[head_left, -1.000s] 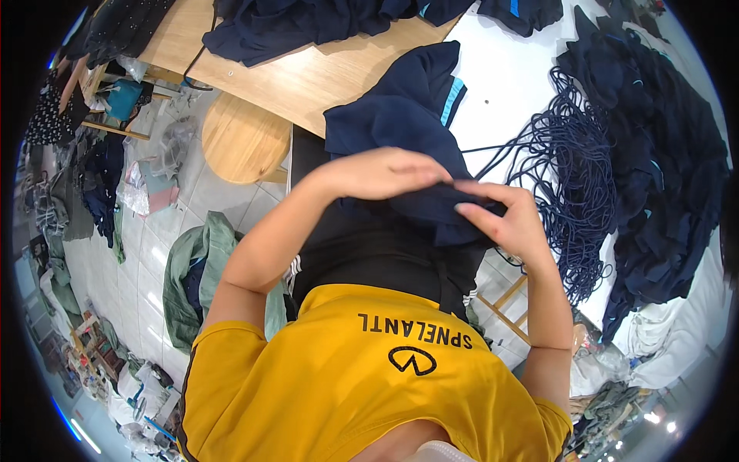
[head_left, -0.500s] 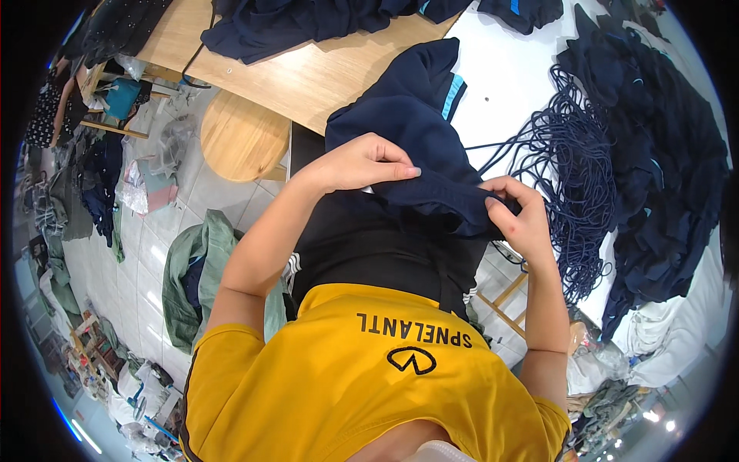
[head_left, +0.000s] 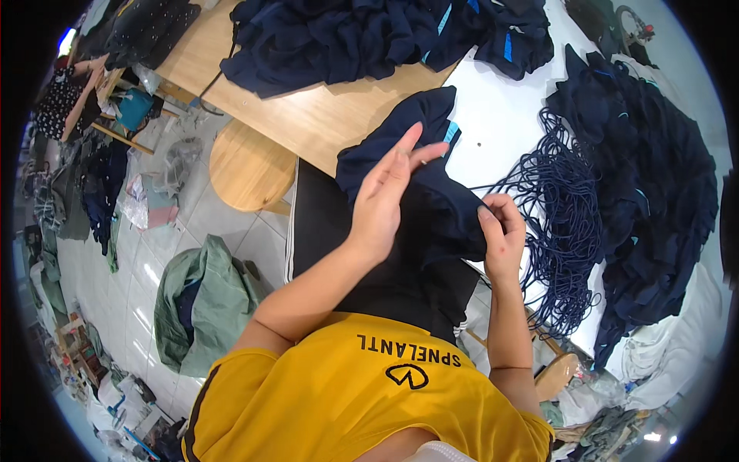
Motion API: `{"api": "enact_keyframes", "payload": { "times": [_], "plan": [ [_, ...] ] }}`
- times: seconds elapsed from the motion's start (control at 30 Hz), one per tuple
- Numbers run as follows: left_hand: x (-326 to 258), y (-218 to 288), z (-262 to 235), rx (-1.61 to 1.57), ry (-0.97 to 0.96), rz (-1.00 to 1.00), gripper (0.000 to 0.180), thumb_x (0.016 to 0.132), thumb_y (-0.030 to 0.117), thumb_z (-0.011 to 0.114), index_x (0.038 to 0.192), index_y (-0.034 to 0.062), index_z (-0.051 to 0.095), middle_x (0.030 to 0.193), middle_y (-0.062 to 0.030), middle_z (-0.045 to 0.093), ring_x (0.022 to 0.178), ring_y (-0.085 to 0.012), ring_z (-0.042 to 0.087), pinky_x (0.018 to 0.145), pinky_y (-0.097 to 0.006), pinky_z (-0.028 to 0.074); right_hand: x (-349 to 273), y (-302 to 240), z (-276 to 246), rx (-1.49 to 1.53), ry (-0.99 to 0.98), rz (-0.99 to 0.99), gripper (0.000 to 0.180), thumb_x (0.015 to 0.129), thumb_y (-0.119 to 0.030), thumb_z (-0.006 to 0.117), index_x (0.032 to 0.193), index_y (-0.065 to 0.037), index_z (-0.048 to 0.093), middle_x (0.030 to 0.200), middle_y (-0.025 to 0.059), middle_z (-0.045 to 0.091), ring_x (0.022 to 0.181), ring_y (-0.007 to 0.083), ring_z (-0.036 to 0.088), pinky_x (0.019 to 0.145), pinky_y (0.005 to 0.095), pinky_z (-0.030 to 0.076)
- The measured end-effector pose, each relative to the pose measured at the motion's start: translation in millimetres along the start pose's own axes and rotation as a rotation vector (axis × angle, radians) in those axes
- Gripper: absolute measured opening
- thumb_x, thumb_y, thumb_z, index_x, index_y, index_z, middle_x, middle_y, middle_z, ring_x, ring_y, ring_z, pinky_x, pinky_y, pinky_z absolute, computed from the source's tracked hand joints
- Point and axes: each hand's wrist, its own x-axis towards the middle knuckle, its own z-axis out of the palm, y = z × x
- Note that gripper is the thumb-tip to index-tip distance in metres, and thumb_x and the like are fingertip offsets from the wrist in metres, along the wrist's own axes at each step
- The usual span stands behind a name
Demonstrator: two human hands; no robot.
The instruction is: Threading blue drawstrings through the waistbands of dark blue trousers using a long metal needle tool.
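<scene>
Left hand (head_left: 389, 196) open, fingers spread flat on navy garment (head_left: 431, 215) held over lap at white worktop (head_left: 500, 123) edge, right hand (head_left: 500, 235) pinching garment's edge, dark blue cord bundle (head_left: 558, 223) just beside

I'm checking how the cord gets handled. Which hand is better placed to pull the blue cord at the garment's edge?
Probably the right hand: its fingers pinch the navy garment where the cord meets it. The left hand lies open on the cloth.
</scene>
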Motion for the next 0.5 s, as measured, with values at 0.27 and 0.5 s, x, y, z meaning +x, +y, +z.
{"api": "enact_keyframes", "payload": {
  "times": [0.27,0.5],
  "plan": [
    [22,21,21,-0.161,-0.097,-0.015,0.024,0.100,0.018,0.047,0.099,0.0000,0.063,0.110,-0.0114,0.065,0.107,-0.0151,0.057,0.096,-0.028,0.040,43,-27,36,-0.300,-0.127,-0.549,0.141,0.042,-0.026,0.095,0.149,-0.003,0.005,0.136,0.0169,0.031,0.108,0.0255,0.048,0.089,0.0322,0.043],
    [23,166,-96,0.196,0.644,0.942,0.029,0.097,0.020,0.045,0.113,-0.0024,0.055,0.131,-0.0208,0.052,0.121,-0.0293,0.052,0.107,-0.051,0.035,124,4,-101,-1.388,0.575,-0.377,0.094,0.067,-0.006,0.072,0.147,-0.020,0.025,0.132,0.0092,0.047,0.116,0.0362,0.052,0.085,0.0457,0.050]
  ]
}}
